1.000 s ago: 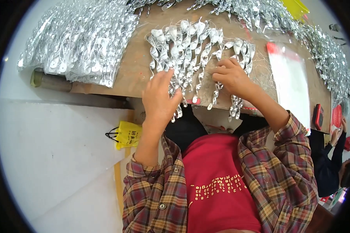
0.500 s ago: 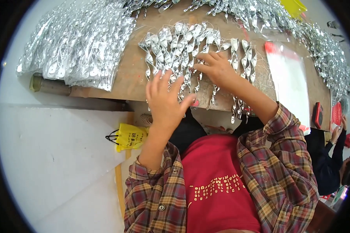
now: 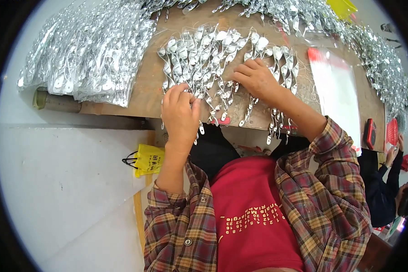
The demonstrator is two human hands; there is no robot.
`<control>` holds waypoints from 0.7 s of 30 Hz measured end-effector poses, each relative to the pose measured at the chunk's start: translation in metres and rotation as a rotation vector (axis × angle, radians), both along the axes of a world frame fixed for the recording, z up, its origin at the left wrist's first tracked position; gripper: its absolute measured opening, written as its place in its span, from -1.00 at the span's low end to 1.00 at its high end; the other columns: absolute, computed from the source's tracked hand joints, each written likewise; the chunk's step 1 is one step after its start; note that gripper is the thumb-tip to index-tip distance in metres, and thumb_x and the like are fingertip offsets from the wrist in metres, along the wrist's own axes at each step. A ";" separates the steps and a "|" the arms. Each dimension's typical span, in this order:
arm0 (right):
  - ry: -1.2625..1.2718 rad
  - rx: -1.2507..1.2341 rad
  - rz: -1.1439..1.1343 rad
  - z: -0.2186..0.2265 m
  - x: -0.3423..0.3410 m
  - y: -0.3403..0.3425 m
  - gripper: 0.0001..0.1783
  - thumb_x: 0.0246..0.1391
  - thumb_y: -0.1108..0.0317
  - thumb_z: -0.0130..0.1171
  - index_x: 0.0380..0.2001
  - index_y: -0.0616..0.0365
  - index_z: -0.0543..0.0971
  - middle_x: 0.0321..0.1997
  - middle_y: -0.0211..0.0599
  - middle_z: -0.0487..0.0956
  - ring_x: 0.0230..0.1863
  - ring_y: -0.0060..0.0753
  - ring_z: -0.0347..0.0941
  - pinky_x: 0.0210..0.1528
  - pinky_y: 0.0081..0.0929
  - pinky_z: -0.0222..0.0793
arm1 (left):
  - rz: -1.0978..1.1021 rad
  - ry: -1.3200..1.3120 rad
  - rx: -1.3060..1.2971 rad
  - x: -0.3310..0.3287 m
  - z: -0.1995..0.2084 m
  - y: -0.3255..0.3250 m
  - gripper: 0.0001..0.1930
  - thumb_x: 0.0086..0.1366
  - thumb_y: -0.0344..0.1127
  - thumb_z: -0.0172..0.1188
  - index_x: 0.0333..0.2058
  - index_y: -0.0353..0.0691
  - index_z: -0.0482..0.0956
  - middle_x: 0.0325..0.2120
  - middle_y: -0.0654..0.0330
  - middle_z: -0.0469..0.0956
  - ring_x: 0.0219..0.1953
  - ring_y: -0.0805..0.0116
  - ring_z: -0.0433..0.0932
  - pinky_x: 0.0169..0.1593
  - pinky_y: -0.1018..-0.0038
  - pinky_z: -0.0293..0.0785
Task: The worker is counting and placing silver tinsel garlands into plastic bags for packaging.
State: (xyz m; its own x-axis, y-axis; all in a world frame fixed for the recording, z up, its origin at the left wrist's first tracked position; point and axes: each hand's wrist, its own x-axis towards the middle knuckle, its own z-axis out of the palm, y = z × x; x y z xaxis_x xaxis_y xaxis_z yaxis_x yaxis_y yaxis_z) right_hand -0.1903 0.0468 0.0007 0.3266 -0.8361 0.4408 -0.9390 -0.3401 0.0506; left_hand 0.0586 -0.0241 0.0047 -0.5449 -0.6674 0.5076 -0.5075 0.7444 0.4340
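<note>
Twisted silver foil strips (image 3: 204, 52), spiral hanging ornaments with thin clear threads, lie spread over the near part of the brown table. My left hand (image 3: 181, 113) is at the lower left of this spread, its fingers bent and closed on strips there. Some strip ends hang below it past the table edge. My right hand (image 3: 258, 81) reaches in from the right, with its fingers curled together on strips right of the middle. Its fingertips are partly hidden among the shiny foil. More strips lie beside and below the right wrist, their ends over the edge.
Bagged silver strips (image 3: 95, 54) are heaped at the left of the table (image 3: 145, 90). More foil strips (image 3: 299, 16) line the far and right sides. Clear plastic bags (image 3: 335, 90) and a red-black box (image 3: 371, 133) lie right. A yellow bag (image 3: 149, 159) hangs lower left; another person (image 3: 385, 190) is at right.
My left hand has come down and left, and its spread fingers have closed on the strips. My right hand has shifted slightly right. The strips in the middle have spread apart.
</note>
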 end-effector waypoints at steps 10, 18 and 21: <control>-0.003 -0.028 0.016 0.006 -0.005 0.012 -0.76 -0.22 0.39 0.17 -0.35 -0.08 0.51 -0.19 -0.56 0.48 -0.07 -0.41 0.34 -0.05 -0.39 0.16 | 0.015 0.036 0.004 0.001 0.002 -0.004 -0.89 0.02 -0.44 0.23 -0.50 -0.27 0.45 -0.18 0.08 0.50 -0.12 0.05 0.44 -0.05 0.21 0.35; 0.000 0.105 0.038 0.008 -0.012 0.017 -0.79 -0.20 0.42 0.15 -0.38 -0.02 0.50 -0.16 -0.53 0.47 -0.01 -0.40 0.34 0.01 -0.38 0.17 | 0.050 0.073 0.036 0.002 -0.002 -0.009 -0.90 0.05 -0.44 0.21 -0.49 -0.26 0.45 -0.19 0.07 0.51 -0.13 0.05 0.44 -0.05 0.22 0.35; 0.002 0.155 0.027 0.010 -0.010 0.019 -0.80 -0.20 0.45 0.13 -0.39 0.00 0.49 -0.18 -0.51 0.47 -0.02 -0.39 0.34 0.01 -0.39 0.17 | 0.067 0.121 0.047 0.004 -0.003 -0.010 -0.89 0.06 -0.43 0.22 -0.49 -0.26 0.45 -0.20 0.08 0.51 -0.13 0.06 0.44 -0.06 0.23 0.35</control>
State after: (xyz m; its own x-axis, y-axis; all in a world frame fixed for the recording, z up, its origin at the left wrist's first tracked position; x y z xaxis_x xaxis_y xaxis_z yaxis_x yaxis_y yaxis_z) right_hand -0.2003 0.0659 0.0111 0.3505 -0.8851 0.3064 -0.9294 -0.3691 -0.0030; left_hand 0.0622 -0.0339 0.0014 -0.4355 -0.7249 0.5338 -0.4972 0.6880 0.5286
